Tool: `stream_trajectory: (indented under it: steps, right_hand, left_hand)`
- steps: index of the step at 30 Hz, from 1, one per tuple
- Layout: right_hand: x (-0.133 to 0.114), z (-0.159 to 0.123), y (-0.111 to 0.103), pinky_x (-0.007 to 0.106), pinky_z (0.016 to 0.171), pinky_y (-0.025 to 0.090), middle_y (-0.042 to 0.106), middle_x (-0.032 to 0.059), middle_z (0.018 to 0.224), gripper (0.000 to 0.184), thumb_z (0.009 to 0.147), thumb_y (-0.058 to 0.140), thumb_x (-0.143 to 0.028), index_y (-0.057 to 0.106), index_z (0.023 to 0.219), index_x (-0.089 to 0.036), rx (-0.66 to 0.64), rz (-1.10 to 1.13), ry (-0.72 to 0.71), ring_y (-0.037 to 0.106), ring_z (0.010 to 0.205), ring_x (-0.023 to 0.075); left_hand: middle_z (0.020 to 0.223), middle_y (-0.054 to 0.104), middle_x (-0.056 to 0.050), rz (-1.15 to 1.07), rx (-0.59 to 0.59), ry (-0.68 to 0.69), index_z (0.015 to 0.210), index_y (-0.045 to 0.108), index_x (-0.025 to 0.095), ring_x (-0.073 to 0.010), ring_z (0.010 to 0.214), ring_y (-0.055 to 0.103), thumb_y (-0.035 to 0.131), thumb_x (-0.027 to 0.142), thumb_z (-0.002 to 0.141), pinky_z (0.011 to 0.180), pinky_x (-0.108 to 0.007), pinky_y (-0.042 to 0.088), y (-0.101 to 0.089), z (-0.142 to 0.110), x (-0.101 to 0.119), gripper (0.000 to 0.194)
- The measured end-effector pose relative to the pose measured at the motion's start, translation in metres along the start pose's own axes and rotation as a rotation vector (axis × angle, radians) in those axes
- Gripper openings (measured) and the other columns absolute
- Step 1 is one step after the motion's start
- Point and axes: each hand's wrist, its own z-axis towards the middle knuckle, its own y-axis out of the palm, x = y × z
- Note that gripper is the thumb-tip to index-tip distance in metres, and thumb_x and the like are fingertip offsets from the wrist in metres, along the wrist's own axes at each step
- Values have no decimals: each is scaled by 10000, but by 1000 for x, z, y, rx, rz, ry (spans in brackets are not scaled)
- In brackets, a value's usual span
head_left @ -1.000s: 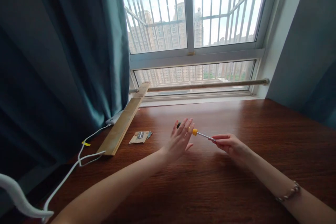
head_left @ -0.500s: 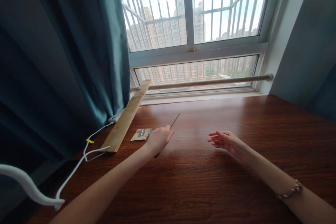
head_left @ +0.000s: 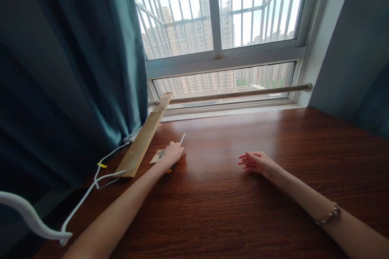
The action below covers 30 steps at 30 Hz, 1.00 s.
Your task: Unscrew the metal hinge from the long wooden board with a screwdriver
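Observation:
My left hand (head_left: 172, 153) is closed round a screwdriver. Its thin metal shaft (head_left: 182, 139) sticks out past the knuckles toward the window, and a bit of yellow handle shows under the hand. The hand rests low on the dark wooden table (head_left: 231, 206), right beside a small card with metal hardware (head_left: 158, 156). My right hand (head_left: 257, 162) lies on the table to the right, fingers stretched out leftward, holding nothing. A beaded bracelet (head_left: 328, 215) is on that wrist.
A long wooden slat (head_left: 142, 137) leans from the table up to the window sill. A white cable (head_left: 88, 190) runs along the table's left edge under a teal curtain (head_left: 69, 68). A wooden rod (head_left: 237, 94) lies along the barred window.
The screwdriver passed from my right hand to my left. My left hand carried it left and down to the table beside the hardware card. My right hand let go and stayed put.

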Motion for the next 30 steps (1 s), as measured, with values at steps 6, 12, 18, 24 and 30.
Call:
stream_trajectory:
  steps: [6,12,18,24,30]
  right_hand:
    - [-1,2,-2,215,593,516,721,106,790,434,704,708,-523,696,861,-119,1,21,-15,650,616,114]
    - [1,5,-5,220,600,521,717,103,779,456,681,721,-535,691,850,-113,39,20,-12,647,607,112]
    - [2,6,-7,210,592,525,714,103,786,460,689,714,-535,684,850,-105,29,15,-7,648,603,105]
    - [3,7,-7,211,588,527,711,102,786,453,697,709,-530,685,846,-103,34,10,-8,644,593,103]
    - [4,7,-7,203,581,519,709,92,771,475,665,720,-556,688,829,-111,43,-5,-14,644,591,103]
  left_hand:
    - [1034,642,-213,-11,16,-4,1078,570,62,-313,952,638,470,377,871,768,-370,484,13,16,-9,389]
    - [992,656,-200,-4,44,12,1031,576,74,-309,940,642,482,374,865,757,-360,486,18,22,-11,355]
    - [1049,602,-213,42,128,10,1057,566,72,-306,921,639,474,356,866,737,-369,494,17,13,-4,355]
    - [1043,592,-199,58,99,35,1066,556,91,-312,941,629,469,365,863,756,-392,490,9,3,-3,352]
    - [1008,602,-189,82,123,54,1041,550,100,-324,925,629,441,361,873,753,-420,475,6,-12,-1,329]
